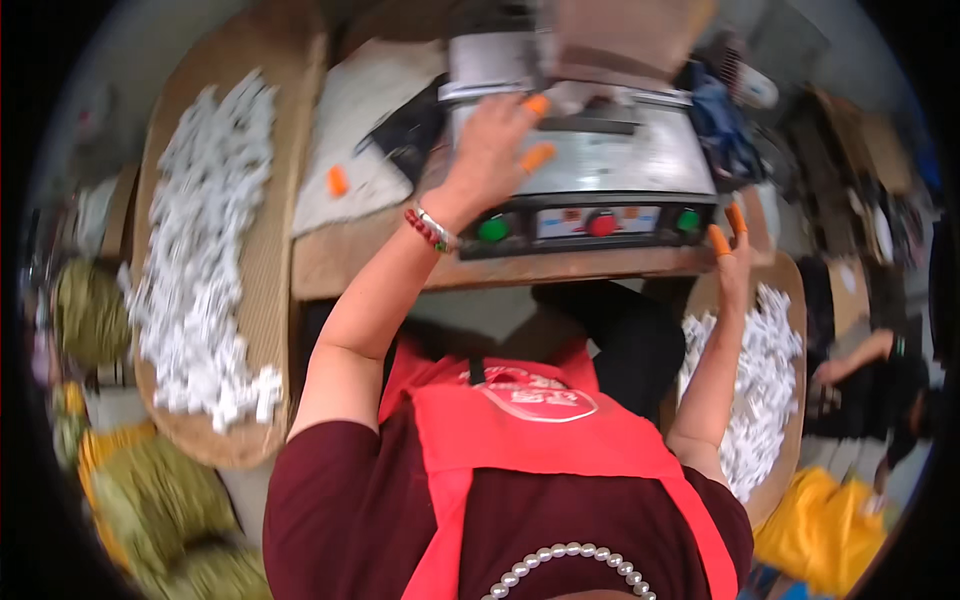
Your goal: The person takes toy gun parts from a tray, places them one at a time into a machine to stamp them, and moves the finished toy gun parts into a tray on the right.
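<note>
Over the left part of a metal-topped machine (pixel 640 170) reaches my left hand (pixel 490 145), its thumb and forefinger apart in orange finger cots. Nothing shows between those fingers. My right hand (pixel 733 255) is beside the machine's front right corner, close to a green button (pixel 688 220); two fingers in orange cots stretch upward, apart. A red button (pixel 602 223) sits mid-panel, and another green button (pixel 494 228) is below my left wrist. A dark bar (pixel 590 125) crosses the plate, with small pale bits behind it, too blurred to name.
Small white pieces fill a long woven tray (pixel 265 330) at left and another tray (pixel 793 400) at right. A loose orange finger cot (pixel 337 181) lies on pale cloth (pixel 370 90). Sacks (pixel 160 490) stand lower left, a yellow bag (pixel 820 520) lower right. Another person (pixel 870 390) is at far right.
</note>
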The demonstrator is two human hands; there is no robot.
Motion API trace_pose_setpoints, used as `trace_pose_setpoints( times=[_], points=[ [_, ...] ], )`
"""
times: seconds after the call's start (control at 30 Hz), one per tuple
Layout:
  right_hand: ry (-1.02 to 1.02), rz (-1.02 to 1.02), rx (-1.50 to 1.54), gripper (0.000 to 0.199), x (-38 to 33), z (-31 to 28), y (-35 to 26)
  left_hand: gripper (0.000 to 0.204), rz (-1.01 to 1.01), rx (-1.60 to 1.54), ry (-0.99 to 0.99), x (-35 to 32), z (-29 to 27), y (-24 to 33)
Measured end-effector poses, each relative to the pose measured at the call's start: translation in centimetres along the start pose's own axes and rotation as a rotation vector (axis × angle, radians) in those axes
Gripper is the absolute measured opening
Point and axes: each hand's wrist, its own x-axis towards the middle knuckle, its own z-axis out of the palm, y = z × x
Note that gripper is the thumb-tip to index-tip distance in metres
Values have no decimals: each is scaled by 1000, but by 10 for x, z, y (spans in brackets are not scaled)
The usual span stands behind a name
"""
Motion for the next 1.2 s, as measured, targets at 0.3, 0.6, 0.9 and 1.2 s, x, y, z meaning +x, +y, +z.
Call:
trace_pose_setpoints(
  times=[0.3,0.6,0.9,1.2],
  points=[
    [21,27,-255,68,33,16,85,48,103,172,-7,-84,-25,9],
    [-105,271,169,62,25,32,28,55,248,129,56,-115,-36,-15],
    [164,-182,-262,49,28,-6,65,17,-933,274,-252,-274,-228,-40],
    [207,-442,-447,37,-11,63,-51,71,-1227,433,-591,-576,-289,-88]
  ],
)
